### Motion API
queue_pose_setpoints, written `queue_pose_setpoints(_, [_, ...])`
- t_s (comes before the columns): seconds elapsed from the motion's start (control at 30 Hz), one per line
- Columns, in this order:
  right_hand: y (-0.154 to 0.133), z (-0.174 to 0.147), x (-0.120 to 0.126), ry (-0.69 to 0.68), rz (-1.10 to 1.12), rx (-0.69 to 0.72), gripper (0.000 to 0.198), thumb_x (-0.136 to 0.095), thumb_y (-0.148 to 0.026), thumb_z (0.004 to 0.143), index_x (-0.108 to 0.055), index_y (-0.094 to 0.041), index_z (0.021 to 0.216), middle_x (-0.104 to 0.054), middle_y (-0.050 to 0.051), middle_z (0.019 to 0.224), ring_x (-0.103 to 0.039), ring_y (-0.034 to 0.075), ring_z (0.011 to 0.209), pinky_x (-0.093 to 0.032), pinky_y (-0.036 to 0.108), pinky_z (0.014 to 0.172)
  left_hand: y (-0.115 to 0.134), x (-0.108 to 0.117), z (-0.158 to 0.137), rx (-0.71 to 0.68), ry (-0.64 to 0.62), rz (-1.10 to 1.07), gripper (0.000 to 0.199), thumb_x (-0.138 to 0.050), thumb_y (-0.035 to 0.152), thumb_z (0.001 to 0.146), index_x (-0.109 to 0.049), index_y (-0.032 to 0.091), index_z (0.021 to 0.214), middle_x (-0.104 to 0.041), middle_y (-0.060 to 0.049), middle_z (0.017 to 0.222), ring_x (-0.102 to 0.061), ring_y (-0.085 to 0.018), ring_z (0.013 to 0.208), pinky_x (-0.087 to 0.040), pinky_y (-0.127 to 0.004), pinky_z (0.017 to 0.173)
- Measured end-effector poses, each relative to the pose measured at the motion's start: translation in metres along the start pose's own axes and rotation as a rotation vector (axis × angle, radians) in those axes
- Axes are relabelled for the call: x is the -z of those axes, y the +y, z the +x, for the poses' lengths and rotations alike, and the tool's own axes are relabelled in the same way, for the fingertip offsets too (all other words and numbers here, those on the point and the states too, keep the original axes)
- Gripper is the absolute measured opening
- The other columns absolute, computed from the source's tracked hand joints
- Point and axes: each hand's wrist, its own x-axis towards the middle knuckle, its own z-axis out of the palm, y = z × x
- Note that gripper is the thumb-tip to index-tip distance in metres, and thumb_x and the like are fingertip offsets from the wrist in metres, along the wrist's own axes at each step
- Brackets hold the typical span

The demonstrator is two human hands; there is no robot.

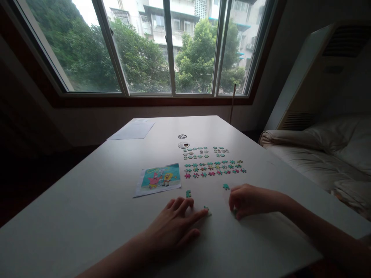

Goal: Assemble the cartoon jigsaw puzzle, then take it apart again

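One puzzle piece [209, 212] lies on the worktop [95, 216] under the index fingertip of your open, spread left hand [175, 222]. Your right hand [246, 199] curls over another piece [234, 212]; whether it grips is unclear. Steady the first lightly; pinch the second by its edges only.

No lettering, brand or number can be read; faint marks on the paper sheet [130, 131] at the bench [87, 193]'s far left are too small to decipher.

Hands [178, 220] touch jigsaw pieces [208, 211] on a table [95, 220].
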Motion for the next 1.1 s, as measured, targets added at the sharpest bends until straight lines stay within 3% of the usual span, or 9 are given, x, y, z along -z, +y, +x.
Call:
queue_pose_setpoints(0.17, [0.003, -0.003, 0.006, -0.051, 0.029, -0.008, 0.020, -0.063, -0.030, 0.075, -0.067, -0.016, 0.090, -0.056, 0.002, 0.081, -0.052, 0.009, 0.067, -0.042, 0.019, 0.059, -0.003, 0.007, -0.011, -0.022, 0.014, -0.049, 0.039, -0.037, 0.043, 0.092, -0.037, 0.037, 0.131, -0.045, -0.006, 0.107, -0.044, -0.024, 0.094, -0.038, -0.040, 0.085])
queue_pose_setpoints(0.33, [-0.005, -0.006, 0.012, -0.142, 0.080, 0.068, 0.022, -0.050, -0.024, 0.085, -0.068, -0.018, 0.096, -0.055, 0.006, 0.095, -0.053, 0.011, 0.076, -0.044, 0.020, 0.065, -0.011, 0.028, -0.025, -0.031, -0.052, -0.096, 0.035, -0.039, 0.038, 0.093, -0.042, 0.038, 0.128, -0.048, -0.004, 0.103, -0.046, -0.021, 0.093, -0.040, -0.032, 0.083])
queue_pose_setpoints(0.47, [-0.006, -0.008, 0.014, -0.074, 0.074, -0.003, 0.023, -0.060, -0.029, 0.078, -0.063, -0.015, 0.097, -0.057, 0.004, 0.088, -0.051, 0.010, 0.070, -0.042, 0.020, 0.061, -0.012, 0.038, -0.030, -0.052, -0.037, -0.083, 0.029, -0.043, 0.035, 0.091, -0.049, 0.032, 0.120, -0.049, -0.004, 0.098, -0.049, -0.019, 0.086, -0.041, -0.028, 0.075])
queue_pose_setpoints(0.63, [-0.001, -0.008, 0.010, -0.050, -0.031, -0.107, 0.034, -0.071, -0.037, 0.065, -0.059, -0.017, 0.090, -0.055, -0.001, 0.076, -0.048, 0.010, 0.067, -0.037, 0.020, 0.058, -0.008, 0.030, -0.029, -0.080, -0.031, -0.014, 0.032, -0.046, 0.029, 0.089, -0.046, 0.028, 0.121, -0.051, -0.006, 0.097, -0.049, -0.021, 0.084, -0.041, -0.030, 0.073])
queue_pose_setpoints(1.1, [0.001, -0.006, 0.007, -0.057, 0.000, -0.108, 0.024, -0.064, -0.035, 0.072, -0.059, -0.016, 0.086, -0.045, -0.005, 0.064, -0.040, 0.007, 0.055, -0.031, 0.017, 0.049, -0.018, 0.023, -0.026, -0.171, -0.002, 0.101, 0.033, -0.044, 0.022, 0.091, -0.047, 0.036, 0.120, -0.051, -0.002, 0.084, -0.049, -0.016, 0.073, -0.038, -0.027, 0.064])
